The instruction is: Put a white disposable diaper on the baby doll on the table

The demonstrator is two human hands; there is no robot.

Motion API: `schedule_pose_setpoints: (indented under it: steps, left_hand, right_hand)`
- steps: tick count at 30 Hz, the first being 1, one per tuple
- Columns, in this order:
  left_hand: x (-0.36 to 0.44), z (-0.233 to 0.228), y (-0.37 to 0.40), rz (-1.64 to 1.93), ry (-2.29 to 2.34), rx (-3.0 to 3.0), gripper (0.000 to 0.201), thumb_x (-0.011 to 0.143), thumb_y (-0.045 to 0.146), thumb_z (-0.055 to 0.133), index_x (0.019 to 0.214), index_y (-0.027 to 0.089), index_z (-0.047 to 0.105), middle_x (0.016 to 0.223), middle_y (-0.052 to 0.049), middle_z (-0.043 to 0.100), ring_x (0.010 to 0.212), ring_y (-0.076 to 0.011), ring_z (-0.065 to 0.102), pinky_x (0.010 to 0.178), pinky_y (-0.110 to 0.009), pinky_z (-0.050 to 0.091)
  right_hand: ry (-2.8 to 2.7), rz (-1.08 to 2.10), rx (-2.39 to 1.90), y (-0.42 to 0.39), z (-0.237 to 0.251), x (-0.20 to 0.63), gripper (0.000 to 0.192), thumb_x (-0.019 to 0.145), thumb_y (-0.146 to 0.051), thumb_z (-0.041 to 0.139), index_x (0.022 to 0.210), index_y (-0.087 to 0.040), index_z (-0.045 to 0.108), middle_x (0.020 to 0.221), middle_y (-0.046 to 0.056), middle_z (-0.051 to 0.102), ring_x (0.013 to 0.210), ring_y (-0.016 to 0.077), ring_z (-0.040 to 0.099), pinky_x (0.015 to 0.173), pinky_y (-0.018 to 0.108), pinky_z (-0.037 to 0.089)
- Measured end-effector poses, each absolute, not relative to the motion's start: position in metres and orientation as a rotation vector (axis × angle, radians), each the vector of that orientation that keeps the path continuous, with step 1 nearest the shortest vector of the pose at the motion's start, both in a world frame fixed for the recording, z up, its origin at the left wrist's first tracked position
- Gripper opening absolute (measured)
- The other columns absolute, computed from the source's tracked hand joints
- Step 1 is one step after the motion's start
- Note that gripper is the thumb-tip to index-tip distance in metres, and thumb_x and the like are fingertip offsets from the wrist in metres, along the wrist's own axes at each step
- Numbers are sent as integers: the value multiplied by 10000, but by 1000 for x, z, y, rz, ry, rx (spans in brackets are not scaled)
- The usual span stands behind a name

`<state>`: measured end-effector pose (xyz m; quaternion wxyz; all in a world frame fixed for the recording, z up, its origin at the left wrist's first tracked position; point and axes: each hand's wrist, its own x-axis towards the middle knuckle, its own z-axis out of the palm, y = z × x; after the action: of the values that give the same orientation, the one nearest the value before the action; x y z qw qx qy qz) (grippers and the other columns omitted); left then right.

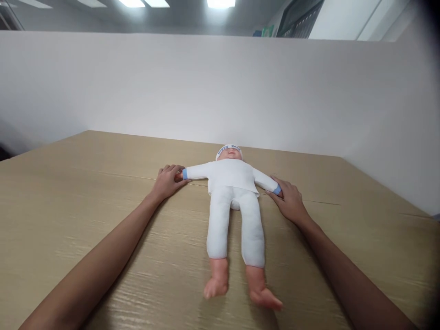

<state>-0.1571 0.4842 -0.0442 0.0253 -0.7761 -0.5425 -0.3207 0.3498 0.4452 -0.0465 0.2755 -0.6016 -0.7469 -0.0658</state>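
Observation:
A baby doll (232, 176) lies on its back, head away from me, feet toward me. It wears a white long-sleeved top with blue cuffs, white trousers (252, 233) and a white headband (229, 147) with blue lettering; its feet are bare. The doll's arms are spread out to both sides. My left hand (168, 181) is closed around the doll's hand at the left cuff. On the other side, my right hand (288, 198) grips the doll's other hand and cuff, thumb below and fingers above.
The doll lies on a wide tan wood-grain table (154, 275) with thin seams across it. A plain pale wall or partition (206, 87) rises behind the table's far edge and continues along the right. Ceiling lights (221, 3) show above it.

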Motion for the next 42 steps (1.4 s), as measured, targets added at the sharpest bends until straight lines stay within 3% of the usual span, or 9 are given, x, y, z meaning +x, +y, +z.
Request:
schedule_pose_setpoints:
  steps: [5,12,21,30,34,37,42]
  left_hand:
    - [-159,-46,486,-988,-1706,-2437,501,946,653,704,1275,276,676,1203,-81,766,1143,-352,624,986,-489,429]
    - [-158,-45,483,-1095,-1681,-2488,554,891,610,750,1319,282,622,1308,-83,738,1166,-353,632,1027,-510,457]
    - [-160,-46,482,-1094,-1540,-2517,447,906,509,726,1268,267,623,1332,-68,736,1179,-329,633,1073,-510,454]
    - [-160,-43,480,-1084,-1634,-2540,499,931,607,701,1286,261,643,1368,-90,733,1221,-354,612,1098,-519,440]
    - [-161,-41,479,-1141,-1659,-2533,463,1031,615,543,1298,252,648,1378,-90,722,1205,-329,612,1090,-504,439]
    - [-163,-41,481,-1143,-1716,-2479,443,1088,569,417,1239,241,675,1316,-91,740,1179,-318,614,1077,-501,439]
    - [-164,-44,486,-1061,-1806,-2403,393,1071,522,423,1067,235,692,1147,-108,770,1103,-347,604,1021,-527,437]
  right_hand:
    - [-1979,-174,-1704,451,-59,358,716,1044,-621,457,1656,-251,427,1537,160,625,1335,400,594,1107,601,479]
    - [-1963,-197,-1684,450,-60,356,672,1011,-503,492,1611,-202,470,1521,177,634,1313,399,609,1108,599,483]
    - [-1974,-262,-1586,446,-49,352,466,931,-434,560,1291,-159,671,1126,175,752,1007,362,661,927,517,534]
    - [-1956,-250,-1557,441,-44,343,491,949,-497,566,1322,-194,667,1224,178,753,1114,382,669,1013,537,518]
    - [-1877,-207,-1516,436,-39,340,515,975,-551,567,1346,-204,651,1293,171,734,1191,372,660,1084,536,491]
    - [-1761,-185,-1545,436,-39,344,453,1044,-506,458,1303,-200,668,1295,171,737,1227,353,651,1112,531,472]
    - [-1651,-276,-1697,443,-49,358,418,1021,-387,385,1146,-178,724,1195,195,768,1141,373,670,1049,565,489]
